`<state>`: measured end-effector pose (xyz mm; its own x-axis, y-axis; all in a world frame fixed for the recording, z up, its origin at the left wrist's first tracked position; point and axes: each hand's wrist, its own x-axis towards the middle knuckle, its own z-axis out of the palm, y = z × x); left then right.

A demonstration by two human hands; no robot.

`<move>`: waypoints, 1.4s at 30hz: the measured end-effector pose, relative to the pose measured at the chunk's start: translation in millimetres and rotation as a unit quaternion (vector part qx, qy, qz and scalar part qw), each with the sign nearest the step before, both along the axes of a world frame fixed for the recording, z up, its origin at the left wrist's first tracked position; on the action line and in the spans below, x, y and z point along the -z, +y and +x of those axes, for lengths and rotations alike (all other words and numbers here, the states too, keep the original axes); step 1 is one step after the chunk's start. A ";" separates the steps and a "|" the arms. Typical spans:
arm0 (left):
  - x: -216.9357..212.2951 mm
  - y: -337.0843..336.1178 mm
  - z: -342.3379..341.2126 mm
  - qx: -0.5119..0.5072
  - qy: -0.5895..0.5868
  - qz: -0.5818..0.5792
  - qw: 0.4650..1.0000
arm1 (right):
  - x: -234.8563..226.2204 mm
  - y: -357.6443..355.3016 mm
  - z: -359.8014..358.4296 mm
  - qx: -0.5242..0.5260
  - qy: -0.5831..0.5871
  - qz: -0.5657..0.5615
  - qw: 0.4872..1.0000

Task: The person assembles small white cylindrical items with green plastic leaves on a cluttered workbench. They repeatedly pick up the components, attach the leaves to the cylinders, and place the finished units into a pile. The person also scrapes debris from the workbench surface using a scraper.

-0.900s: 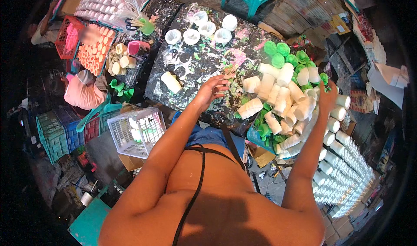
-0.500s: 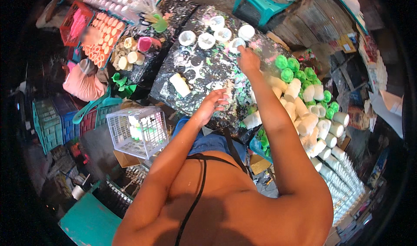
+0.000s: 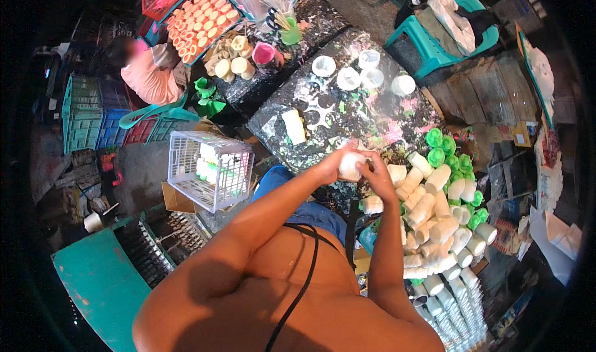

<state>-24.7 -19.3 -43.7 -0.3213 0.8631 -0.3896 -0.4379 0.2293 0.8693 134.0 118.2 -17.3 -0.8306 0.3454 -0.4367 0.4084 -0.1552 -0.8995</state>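
Close to my body, over the near edge of a paint-spattered black table [image 3: 267, 128], a white cup-shaped piece [image 3: 352, 166] is held between both hands. My left hand [image 3: 335, 164] wraps its left side, and my right hand [image 3: 377, 177] grips it from the right. Farther back stand several similar white cups, among them an open-topped cup [image 3: 323, 66] and a rightmost cup [image 3: 403, 85]. A pale yellow cylinder [image 3: 293, 126] lies left of my hands. Beside my right hand is a heap of cream cylindrical pieces [image 3: 422, 209].
Green ruffled pieces [image 3: 448, 145] edge the heap. A white plastic crate [image 3: 211, 172] stands at left. On the far-left table are a pink cup [image 3: 265, 54] and a green cup of tools [image 3: 290, 32]. Another person [image 3: 149, 76] sits left; a teal chair [image 3: 428, 45] stands far right.
My right hand has taken a white cup from the group on the table and brought it back toward me. My left hand has closed on it too. The view has shifted.
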 end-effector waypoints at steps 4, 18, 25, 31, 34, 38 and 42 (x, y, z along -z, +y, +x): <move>-49.1 22.2 15.5 -0.141 -0.296 -0.191 0.925 | -36.9 -42.8 -3.4 0.304 0.006 0.195 0.932; 39.6 11.5 32.2 0.047 -0.538 0.239 0.807 | -49.6 -78.5 22.4 0.095 0.085 0.436 0.891; -23.6 28.2 54.3 0.114 -0.485 -0.124 0.858 | -77.1 -61.2 103.4 0.232 -0.051 0.282 0.930; -45.7 42.2 69.7 0.160 -0.389 -0.096 0.902 | -130.9 7.0 228.3 0.493 -0.074 0.220 0.838; -36.1 44.8 66.9 0.130 -0.384 -0.093 0.910 | -138.9 51.6 297.1 0.517 -0.163 0.388 0.746; -19.2 37.3 53.7 0.113 -0.389 -0.080 0.911 | -78.4 96.1 342.8 0.437 -0.175 0.538 0.699; -24.4 33.8 57.9 0.100 -0.336 -0.105 0.931 | -18.1 86.3 370.0 0.390 -0.250 0.543 0.700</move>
<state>33.2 14.5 -19.3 0.2147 0.7613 -0.6119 -0.7966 0.4990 0.3413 504.0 204.4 0.7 -0.0406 0.9630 0.2666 0.8869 0.1576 -0.4342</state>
